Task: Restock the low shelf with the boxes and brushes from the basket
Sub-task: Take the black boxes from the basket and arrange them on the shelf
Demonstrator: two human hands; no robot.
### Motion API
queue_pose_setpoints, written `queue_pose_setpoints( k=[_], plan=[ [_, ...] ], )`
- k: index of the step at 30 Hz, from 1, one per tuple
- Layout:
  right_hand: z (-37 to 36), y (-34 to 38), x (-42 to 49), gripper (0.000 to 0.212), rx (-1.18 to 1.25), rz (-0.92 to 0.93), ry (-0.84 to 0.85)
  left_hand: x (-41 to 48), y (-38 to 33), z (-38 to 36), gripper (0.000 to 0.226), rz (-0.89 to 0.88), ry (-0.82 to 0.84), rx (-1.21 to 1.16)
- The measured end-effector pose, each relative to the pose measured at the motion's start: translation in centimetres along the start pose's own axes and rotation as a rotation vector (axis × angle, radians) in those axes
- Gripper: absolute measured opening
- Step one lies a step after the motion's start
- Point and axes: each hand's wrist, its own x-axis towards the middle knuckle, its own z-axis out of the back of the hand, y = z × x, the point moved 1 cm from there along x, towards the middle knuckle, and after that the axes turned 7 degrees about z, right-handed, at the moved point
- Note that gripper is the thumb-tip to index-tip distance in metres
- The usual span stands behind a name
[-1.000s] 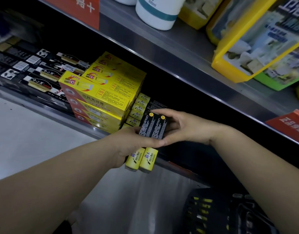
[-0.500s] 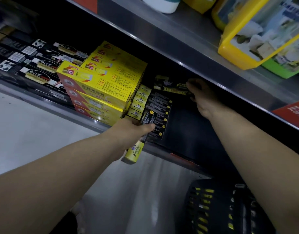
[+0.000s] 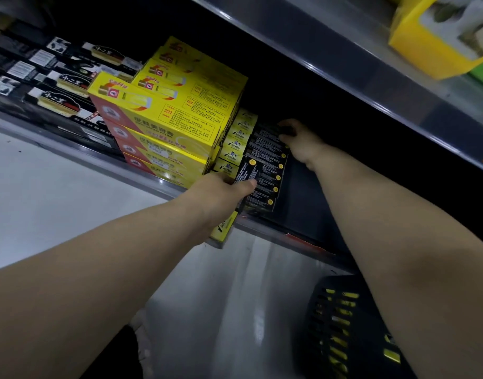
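My left hand point(image 3: 221, 192) grips a slim black-and-yellow box point(image 3: 236, 198) at the front of the low shelf point(image 3: 152, 181); its yellow end sticks out past the shelf edge. A row of the same slim boxes point(image 3: 267, 170) lies on the shelf beside it. My right hand point(image 3: 300, 143) reaches deep into the shelf and its fingers curl round the rearmost box point(image 3: 267, 131) of that row. The black basket point(image 3: 333, 324) stands on the floor at the lower right, with yellow-tipped items showing through its slots.
Stacked yellow boxes point(image 3: 163, 116) fill the shelf left of the row. Black brush packs point(image 3: 57, 86) lie further left. The upper shelf point(image 3: 344, 67) overhangs closely and carries a yellow pack point(image 3: 437, 36). Dark bare shelf space lies right of the row.
A second ago both hands held two slim boxes together. The right hand carried one to the back of the shelf and lowered it onto the row; the left hand keeps the other.
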Motion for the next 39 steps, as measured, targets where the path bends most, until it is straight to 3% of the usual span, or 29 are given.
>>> queue_pose_setpoints(
  k=[3, 7, 10, 12, 16, 18, 22, 29, 39],
  plan=[
    [-0.1, 0.3, -0.3, 0.039, -0.061, -0.023, 0.041, 0.2, 0.1, 0.0, 0.062, -0.001, -0.013, 0.012],
    [1.1, 2.9, -2.0, 0.056, -0.438, 0.103, 0.164, 0.0, 0.1, -0.2, 0.055, -0.008, -0.032, 0.058],
    [2.4, 6.1, -6.5, 0.07, -0.333, 0.323, 0.517, -0.2, -0.1, 0.0, 0.045, -0.036, -0.054, 0.079],
    [2.7, 7.3, -10.2, 0.066, -0.286, 0.425, 0.688, -0.5, -0.2, 0.1, 0.039, -0.076, -0.069, 0.109],
    [2.8, 7.0, -14.0, 0.041, -0.518, 0.496, 0.438, -0.9, -0.1, 0.0, 0.033, -0.209, -0.032, 0.281],
    [3.1, 6.2, -14.2, 0.037, -0.628, 0.429, 0.347, -1.2, -0.2, 0.3, 0.047, -0.266, -0.068, 0.375],
    [3.2, 4.5, -14.0, 0.038, -0.607, 0.26, 0.216, -1.7, 0.6, 1.4, 0.074, -0.225, -0.16, 0.542],
    [-0.7, 4.1, -13.1, 0.046, -0.662, 0.295, 0.318, -2.7, 1.8, 2.5, 0.065, -0.124, -0.137, 0.579],
    [-2.2, 3.9, -12.1, 0.052, -0.707, 0.357, 0.277, -3.4, 1.9, 2.8, 0.062, -0.13, -0.137, 0.52]
  ],
)
